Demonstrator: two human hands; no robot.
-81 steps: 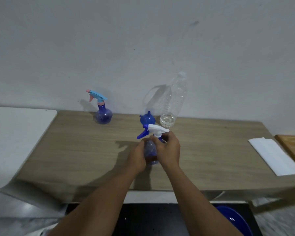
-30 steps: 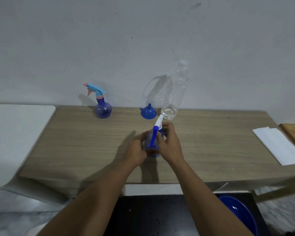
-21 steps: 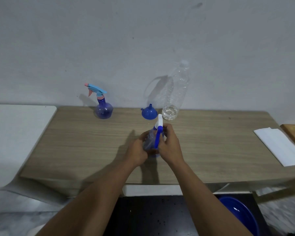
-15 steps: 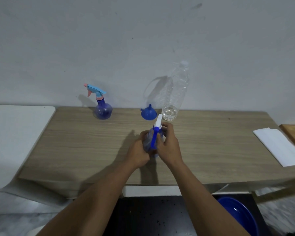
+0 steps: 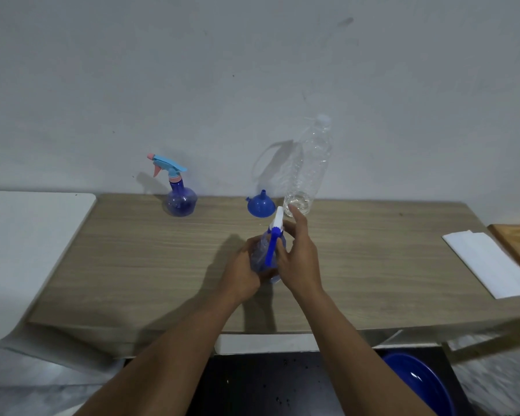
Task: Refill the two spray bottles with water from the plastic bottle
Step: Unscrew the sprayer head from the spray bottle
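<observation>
Standing mid-counter (image 5: 132, 250), the near spray bottle (image 5: 260, 256) has the left hand (image 5: 240, 271) wrapped round its body, grip clamped on it. The right hand (image 5: 300, 259) lies against the sprayer head (image 5: 278, 219), its grip apart, fingers straight. A second spray bottle (image 5: 180, 202), funnel (image 5: 261, 207) and plastic bottle (image 5: 308, 169) stand by the wall.

Left grip (image 5: 241, 273) curls round the spray bottle (image 5: 260, 252), right grip (image 5: 298, 261) straight-fingered alongside.
</observation>
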